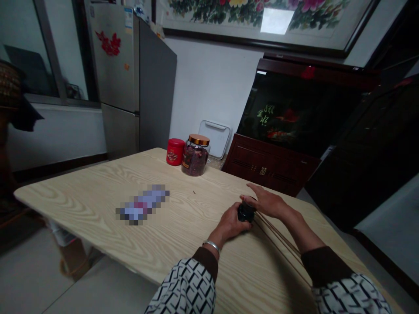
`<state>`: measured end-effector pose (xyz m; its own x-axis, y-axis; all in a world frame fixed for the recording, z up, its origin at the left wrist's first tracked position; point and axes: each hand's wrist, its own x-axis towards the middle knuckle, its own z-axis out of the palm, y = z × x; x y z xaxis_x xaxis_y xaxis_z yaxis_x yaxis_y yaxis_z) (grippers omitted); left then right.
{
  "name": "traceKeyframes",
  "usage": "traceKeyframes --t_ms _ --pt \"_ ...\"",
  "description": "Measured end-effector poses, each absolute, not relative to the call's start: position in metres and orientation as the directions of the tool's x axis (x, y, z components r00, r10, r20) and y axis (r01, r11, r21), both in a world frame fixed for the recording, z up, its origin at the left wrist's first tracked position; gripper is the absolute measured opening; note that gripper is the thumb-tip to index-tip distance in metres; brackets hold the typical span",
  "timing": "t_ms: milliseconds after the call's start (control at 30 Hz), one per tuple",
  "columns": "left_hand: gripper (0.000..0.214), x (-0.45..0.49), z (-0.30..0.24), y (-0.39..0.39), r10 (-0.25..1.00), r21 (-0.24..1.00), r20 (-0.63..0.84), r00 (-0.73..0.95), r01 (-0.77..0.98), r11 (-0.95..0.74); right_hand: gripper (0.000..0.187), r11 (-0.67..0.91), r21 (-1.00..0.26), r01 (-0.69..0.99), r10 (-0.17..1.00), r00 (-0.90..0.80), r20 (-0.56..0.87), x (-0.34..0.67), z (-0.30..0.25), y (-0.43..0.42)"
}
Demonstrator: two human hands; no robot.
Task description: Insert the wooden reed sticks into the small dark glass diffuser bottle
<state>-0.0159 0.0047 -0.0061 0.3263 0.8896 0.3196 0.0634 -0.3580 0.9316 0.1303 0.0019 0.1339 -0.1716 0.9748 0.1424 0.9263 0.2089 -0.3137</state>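
Black object (245,213) between two hands on a pale wood table (75,196)

In the head view, the left hand (230,225) curls closed around the object's near side, a silver bangle (211,245) on its wrist. The right hand (266,202) lies open, fingers stretched toward the far left over the object's top; how firmly it presses cannot be told. Thin tan rods (278,242) run from the object toward the near right, just below the right forearm.

The object looks small, hard and glossy, so it may slip unless cupped around its body. The rods look light and springy, and a poor place to take hold.

At the table's far end stand a red tin (175,151) and a glass jar (195,158) with a gold lid, packed with dried rosebuds. A blurred item (142,204) lies left of the hands. Beyond the table are a fridge (121,78) and a fish tank (294,109).
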Motion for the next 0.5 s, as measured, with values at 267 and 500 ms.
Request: traceKeyframes --t_ms 267,500 --pt "0.063 -0.019 -0.002 0.002 0.891 0.928 0.314 0.328 0.091 -0.360 0.065 0.315 -0.308 0.898 0.949 -0.307 0.074 0.132 0.147 -0.003" --pt "0.066 -0.020 -0.001 0.003 0.894 0.924 0.302 0.331 0.129 -0.360 0.077 0.188 -0.160 0.969 0.981 -0.176 0.087 0.130 0.150 -0.010"
